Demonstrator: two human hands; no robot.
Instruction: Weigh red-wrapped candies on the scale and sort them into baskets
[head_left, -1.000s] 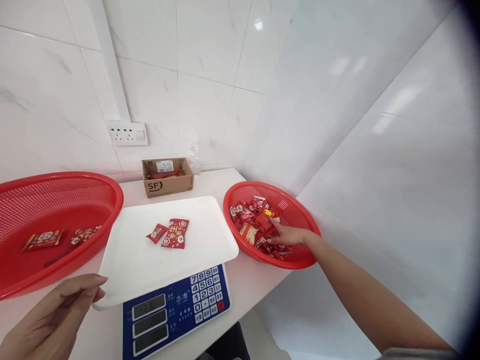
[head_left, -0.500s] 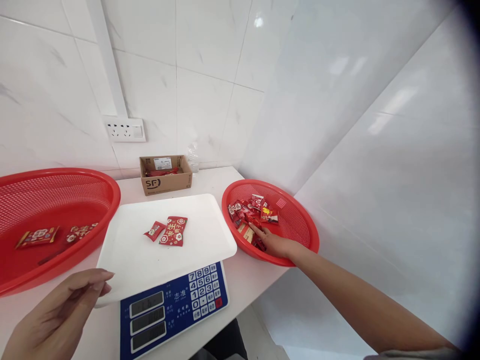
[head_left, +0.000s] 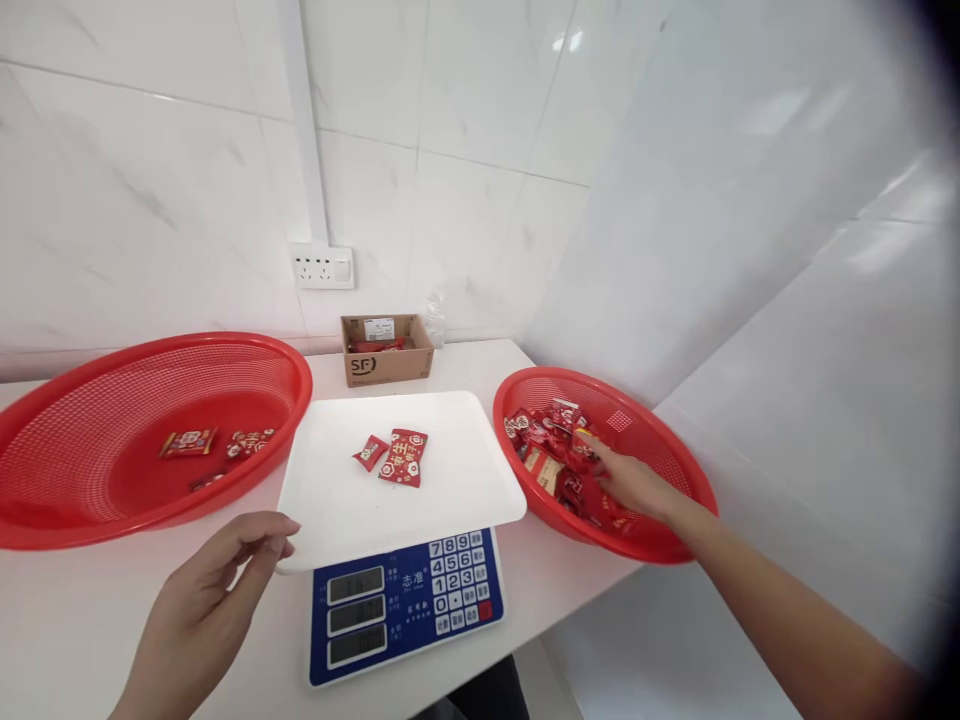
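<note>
The right hand (head_left: 626, 480) lies loosely spread on glossy red foil snack packets (head_left: 551, 450) heaped in a round red mesh plastic basket (head_left: 660, 450), gripping nothing that shows. The left hand (head_left: 217, 585) hovers slack and empty at the smooth white scale tray (head_left: 450, 480), two packets (head_left: 394, 457) on it. A cardboard box (head_left: 386, 350) sits behind on the bench (head_left: 67, 620).
</note>
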